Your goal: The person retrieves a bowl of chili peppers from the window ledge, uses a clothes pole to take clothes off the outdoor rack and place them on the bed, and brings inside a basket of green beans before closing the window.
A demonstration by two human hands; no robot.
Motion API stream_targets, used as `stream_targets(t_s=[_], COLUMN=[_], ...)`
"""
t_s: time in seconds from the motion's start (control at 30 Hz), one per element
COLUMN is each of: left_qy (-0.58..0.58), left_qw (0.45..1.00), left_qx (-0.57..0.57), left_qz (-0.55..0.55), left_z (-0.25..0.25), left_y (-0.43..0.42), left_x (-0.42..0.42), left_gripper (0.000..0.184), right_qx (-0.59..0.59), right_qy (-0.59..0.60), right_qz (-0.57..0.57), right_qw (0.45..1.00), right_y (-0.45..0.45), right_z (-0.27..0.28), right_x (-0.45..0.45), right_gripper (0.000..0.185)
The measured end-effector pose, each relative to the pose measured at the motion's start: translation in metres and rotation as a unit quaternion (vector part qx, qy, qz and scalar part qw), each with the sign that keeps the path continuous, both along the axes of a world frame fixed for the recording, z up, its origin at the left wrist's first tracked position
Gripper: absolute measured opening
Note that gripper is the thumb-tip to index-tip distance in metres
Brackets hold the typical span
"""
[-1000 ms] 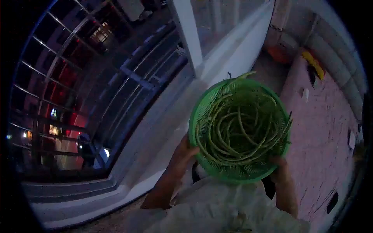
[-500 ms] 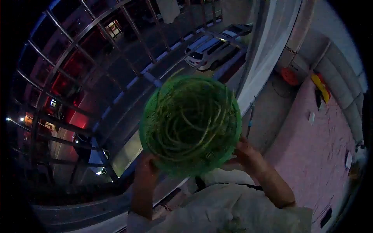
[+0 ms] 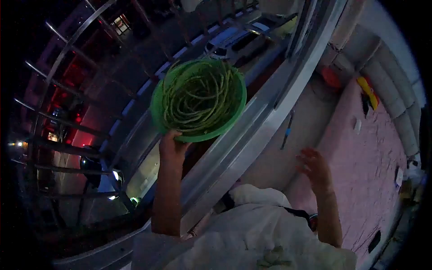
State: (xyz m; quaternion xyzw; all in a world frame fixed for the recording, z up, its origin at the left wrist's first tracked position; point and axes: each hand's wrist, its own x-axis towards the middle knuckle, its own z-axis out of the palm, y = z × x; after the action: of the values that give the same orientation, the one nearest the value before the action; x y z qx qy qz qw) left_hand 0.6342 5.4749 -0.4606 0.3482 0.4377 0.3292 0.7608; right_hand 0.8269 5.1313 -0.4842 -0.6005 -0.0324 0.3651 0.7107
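Observation:
A round green plastic basket (image 3: 156, 108) is held out over the window sill, tilted so its inside faces me. Coiled inside lie long, thin green beans (image 3: 198, 96), probably yardlong beans. My left hand (image 3: 173, 144) grips the basket's near lower rim, thumb over the edge and the other fingers hidden beneath. Away to the right, my right hand (image 3: 314, 168) hangs in the air with its fingers apart, holding nothing, above the floor beside the pink bed cover.
Metal window bars (image 3: 67, 85) curve around the left, with a parked car (image 3: 243, 42) beyond. The window frame (image 3: 265, 128) runs diagonally through the middle. At right are a pink bed cover (image 3: 360, 166), a yellow-and-red item (image 3: 368, 92) and a red round object (image 3: 330, 77).
My right hand has let go of the basket and moved right. My left hand has carried the basket up and left, over the sill.

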Motion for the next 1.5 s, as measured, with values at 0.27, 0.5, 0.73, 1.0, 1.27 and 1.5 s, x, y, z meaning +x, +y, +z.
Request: stream_targets(t_s=[0.27, 0.5, 0.73, 1.0, 1.27, 1.5], left_qy=[-0.136, -0.171, -0.117, 0.143, 0.059, 0.068], left_qw=[0.984, 0.977, 0.990, 0.831, 0.779, 0.766], left_qx=[-0.101, -0.123, -0.071, 0.510, 0.545, 0.582], left_qz=[-0.053, -0.030, 0.047, -0.170, -0.306, -0.264], left_z=[-0.074, -0.055, -0.022, 0.077, 0.022, -0.041], left_y=[0.050, 0.039, 0.011, -0.158, -0.200, -0.217], left_x=[-0.021, -0.023, -0.026, 0.006, 0.123, 0.177], left_gripper=[0.045, 0.040, 0.043, 0.064, 0.088, 0.097], right_qx=[-0.085, -0.143, -0.236, -0.248, -0.320, -0.156], right_qy=[0.025, 0.069, -0.148, -0.272, -0.397, -0.270], right_qz=[-0.043, 0.105, 0.026, 0.009, 0.076, -0.101], right_qw=[0.995, 0.982, 0.960, 0.930, 0.857, 0.945], right_y=[-0.011, -0.011, 0.058, 0.079, -0.063, -0.173], right_z=[-0.014, -0.182, -0.255, -0.272, -0.274, -0.232], right_x=[0.015, 0.125, 0.219, 0.213, 0.103, 0.095], right_gripper=[0.042, 0.041, 0.052, 0.036, 0.045, 0.022])
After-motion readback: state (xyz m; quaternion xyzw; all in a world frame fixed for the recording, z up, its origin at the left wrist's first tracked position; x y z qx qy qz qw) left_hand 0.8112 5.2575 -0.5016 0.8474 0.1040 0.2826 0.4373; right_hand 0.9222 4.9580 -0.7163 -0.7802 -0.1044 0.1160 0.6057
